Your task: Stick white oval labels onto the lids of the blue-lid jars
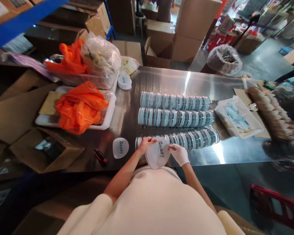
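Cream top: the person's cream garment (147, 202) is filling the near edge of the view, both forearms reaching out from it toward the steel table (166, 81).
Pouch: a white pouch printed "Sbeauty" (158, 153) is being held at the near edge of the table, between the two hands and just in front of the nearest row of tins.
Left hand: the bare left hand (146, 144) is gripping the pouch's left upper edge, fingers curled over it.
Right hand: the right hand (179, 153), in a white glove, is pinching the pouch's right edge.
Tins: three rows of round blue-lidded tins (176, 117) are lying on edge across the middle of the table, the nearest row touching the hands.
Second pouch: another white pouch (120, 148) is lying flat to the left of the hands, a red-and-black cutter (100, 157) just beside it.
Left side: orange mesh (79, 106) is sitting heaped in a white tray (107, 119); farther back a stack of white pouches (124, 81) is resting near a clear bag (100, 55).
Right side: a white basket of blue packets (237, 117) is standing right of the tins, with brown paper items (269, 111) beyond it.
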A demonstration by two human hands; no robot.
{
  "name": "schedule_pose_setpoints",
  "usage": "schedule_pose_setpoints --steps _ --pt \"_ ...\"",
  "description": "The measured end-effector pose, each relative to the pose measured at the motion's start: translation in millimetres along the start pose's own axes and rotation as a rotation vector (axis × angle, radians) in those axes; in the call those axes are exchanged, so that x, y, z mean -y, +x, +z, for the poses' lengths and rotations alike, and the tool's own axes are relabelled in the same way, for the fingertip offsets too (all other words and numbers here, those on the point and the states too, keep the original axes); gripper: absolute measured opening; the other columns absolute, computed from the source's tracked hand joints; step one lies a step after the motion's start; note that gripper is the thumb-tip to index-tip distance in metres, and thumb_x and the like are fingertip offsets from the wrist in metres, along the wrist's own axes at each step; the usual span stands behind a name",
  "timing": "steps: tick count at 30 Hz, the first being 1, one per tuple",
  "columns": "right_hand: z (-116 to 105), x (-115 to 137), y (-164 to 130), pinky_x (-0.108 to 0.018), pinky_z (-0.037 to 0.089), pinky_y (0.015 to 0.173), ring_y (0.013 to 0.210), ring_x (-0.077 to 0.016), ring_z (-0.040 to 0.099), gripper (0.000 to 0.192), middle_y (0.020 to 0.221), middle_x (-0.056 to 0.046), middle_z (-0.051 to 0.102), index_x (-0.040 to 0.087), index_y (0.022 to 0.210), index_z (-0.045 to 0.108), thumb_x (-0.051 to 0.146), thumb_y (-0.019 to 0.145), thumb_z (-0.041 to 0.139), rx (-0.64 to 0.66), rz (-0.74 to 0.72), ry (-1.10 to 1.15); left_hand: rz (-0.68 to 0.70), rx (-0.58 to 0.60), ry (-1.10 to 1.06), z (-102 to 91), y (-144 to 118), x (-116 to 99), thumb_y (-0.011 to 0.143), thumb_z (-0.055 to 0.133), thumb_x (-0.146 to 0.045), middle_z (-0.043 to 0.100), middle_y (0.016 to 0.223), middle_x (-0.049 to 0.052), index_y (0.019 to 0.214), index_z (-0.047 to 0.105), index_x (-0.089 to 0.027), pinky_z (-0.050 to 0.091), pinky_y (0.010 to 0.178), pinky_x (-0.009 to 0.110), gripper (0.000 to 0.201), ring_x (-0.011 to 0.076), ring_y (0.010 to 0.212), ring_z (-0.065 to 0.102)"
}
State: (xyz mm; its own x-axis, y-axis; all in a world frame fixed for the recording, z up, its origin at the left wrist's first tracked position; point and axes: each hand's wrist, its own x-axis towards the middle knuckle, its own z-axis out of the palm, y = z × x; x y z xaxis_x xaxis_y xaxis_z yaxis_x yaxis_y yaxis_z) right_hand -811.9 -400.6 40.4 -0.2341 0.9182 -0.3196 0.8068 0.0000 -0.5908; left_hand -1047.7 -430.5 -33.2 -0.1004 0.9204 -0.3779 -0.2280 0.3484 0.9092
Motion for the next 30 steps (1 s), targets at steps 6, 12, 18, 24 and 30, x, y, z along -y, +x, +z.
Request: schedule_pose_setpoints --steps 6,12,18,24,30 --pt "-36 -31 -9 -0.026 0.051 0.076 0.082 -0.0193 0.070 0.033 0.087 -0.004 0.077 0.022 0.095 0.077 0.043 0.085 0.052 -0.295 -0.024 0.001 0.002 0.229 0.015 -25.2 -19 -6 0.066 0.088 -0.050 0.075 0.099 0.008 0.105 0.075 -0.014 0.050 0.074 0.026 0.054 0.0182 0.084 0.067" --pt "-53 -8 -5 -0.024 0.044 0.074 0.086 -0.0179 0.069 0.026 0.093 -0.005 0.078 0.023 0.092 0.077 0.029 0.088 0.052 -0.132 -0.006 -0.444 -0.029 0.038 -0.089 -48.8 -22 2 0.069 0.084 -0.056 0.076 0.091 0.009 0.107 0.074 -0.011 0.050 0.065 0.026 0.060 0.0183 0.073 0.067" --pt "-54 36 19 -0.027 0.041 0.073 0.090 -0.0207 0.070 0.030 0.098 -0.009 0.077 0.021 0.096 0.076 0.028 0.094 0.047 0.021 0.046 -0.650 0.138 -0.201 -0.097 -54.5 -9 4 0.070 0.082 -0.053 0.075 0.082 0.006 0.096 0.076 -0.011 0.046 0.062 0.024 0.050 0.0154 0.068 0.063" --pt "-47 57 37 -0.028 0.045 0.076 0.093 -0.0227 0.071 0.032 0.100 -0.013 0.076 0.018 0.098 0.076 0.027 0.096 0.046 0.065 0.017 -0.709 0.120 -0.199 -0.097 -53.7 -8 8 0.069 0.081 -0.052 0.075 0.080 0.006 0.093 0.077 -0.011 0.046 0.062 0.025 0.048 0.0159 0.066 0.063" --pt "18 13 51 -0.029 0.047 0.080 0.093 -0.0226 0.072 0.032 0.099 -0.016 0.076 0.016 0.096 0.076 0.023 0.098 0.045 0.083 0.006 -0.579 0.155 -0.206 -0.056 -53.5 -10 8 0.070 0.081 -0.051 0.076 0.083 0.007 0.091 0.078 -0.012 0.048 0.064 0.026 0.044 0.0175 0.069 0.065"
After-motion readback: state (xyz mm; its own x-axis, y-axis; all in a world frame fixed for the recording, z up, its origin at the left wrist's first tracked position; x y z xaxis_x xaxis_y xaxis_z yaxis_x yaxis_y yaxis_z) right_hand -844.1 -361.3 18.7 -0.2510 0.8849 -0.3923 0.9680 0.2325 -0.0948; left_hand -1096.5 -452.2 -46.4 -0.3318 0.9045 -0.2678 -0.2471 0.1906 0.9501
